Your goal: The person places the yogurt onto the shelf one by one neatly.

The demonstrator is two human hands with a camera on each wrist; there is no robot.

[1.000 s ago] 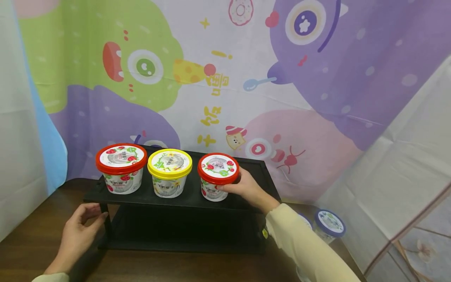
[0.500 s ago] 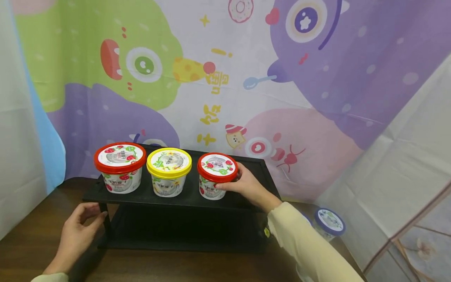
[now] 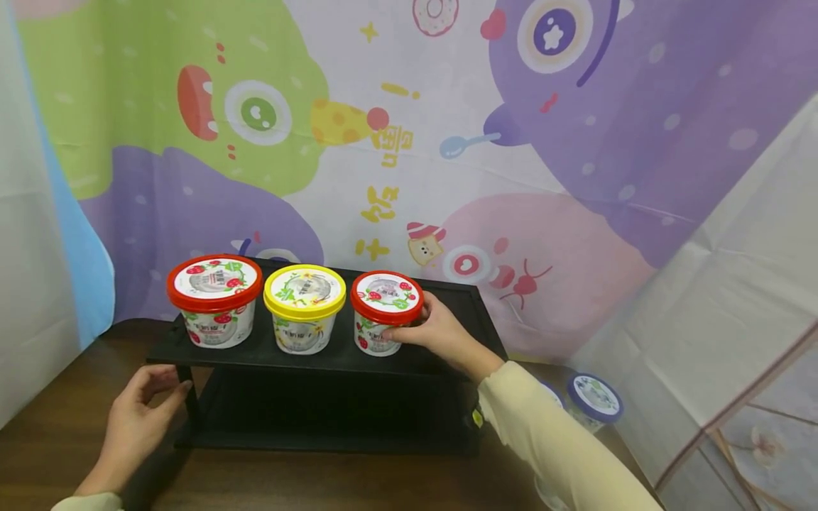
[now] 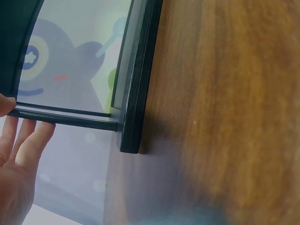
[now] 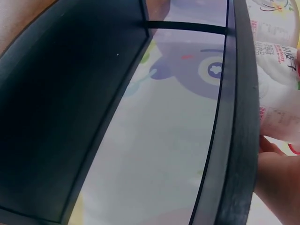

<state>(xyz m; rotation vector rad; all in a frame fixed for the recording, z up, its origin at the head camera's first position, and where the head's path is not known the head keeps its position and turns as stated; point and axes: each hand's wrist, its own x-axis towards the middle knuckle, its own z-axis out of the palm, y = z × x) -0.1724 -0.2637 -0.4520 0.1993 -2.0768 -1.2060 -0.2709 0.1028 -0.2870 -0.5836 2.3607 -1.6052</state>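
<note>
Rightmost red-lidded tub (image 3: 386, 293) has shifted slightly left, now just beside the yellow-lidded tub (image 3: 304, 292) atop the black rack (image 3: 461, 316), right grip (image 3: 441, 335) clamped round it, left grip (image 3: 140, 411) pinching a rack post (image 4: 65, 119); overpushing could knock the yellow-lidded tub askew.

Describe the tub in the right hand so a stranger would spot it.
Find the black two-tier rack on the wooden table. Follow the row along its top to the right-end tub, red-lidded and printed with strawberries. Unlike the yellow-lidded tub beside it and the similar left-end tub, it alone is gripped by the right hand.
</note>
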